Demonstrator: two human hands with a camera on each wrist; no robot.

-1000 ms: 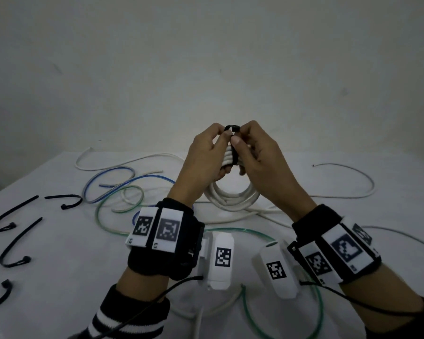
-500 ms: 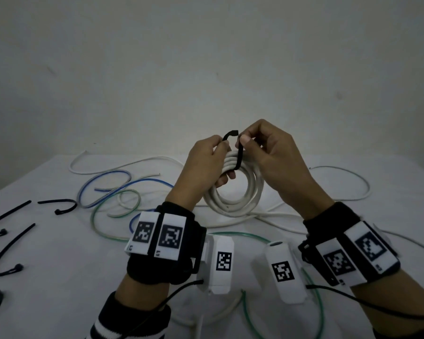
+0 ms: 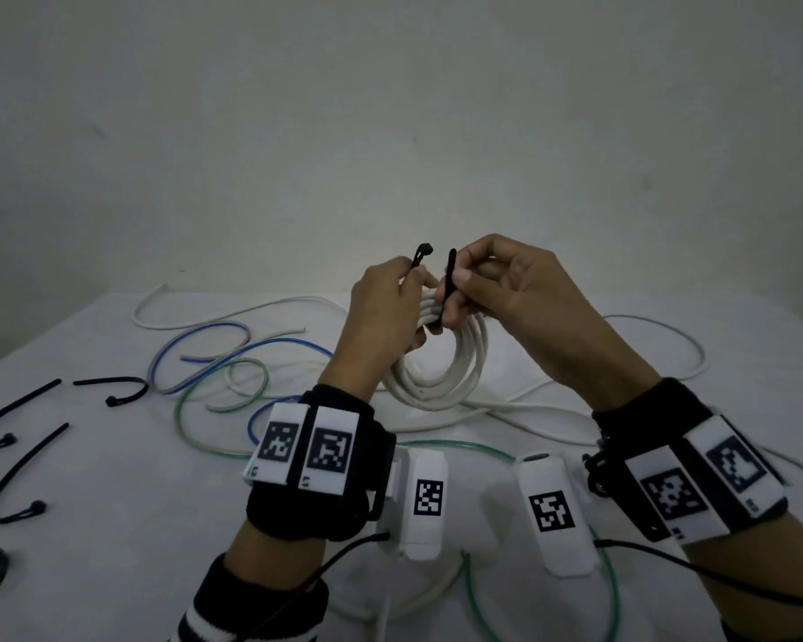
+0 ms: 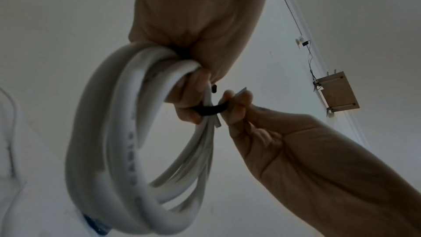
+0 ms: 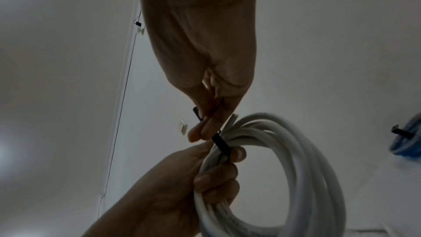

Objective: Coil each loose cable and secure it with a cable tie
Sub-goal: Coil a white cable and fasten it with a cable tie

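Left hand [image 3: 381, 312] grips white coil [image 3: 441, 363] aloft; right hand [image 3: 506, 289] pinches black tie [image 3: 449, 282] around it

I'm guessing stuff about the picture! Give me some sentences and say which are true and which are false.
1. The left hand holds a white coil. True.
2. The black tie is already closed in a loop. False: its two ends stand apart, the head end by the left hand and the tail in the right hand.
3. More black ties lie on the table. True.
4. The coil lies flat on the table. False: it is held up in the air.
5. A green cable lies loose on the table. True.
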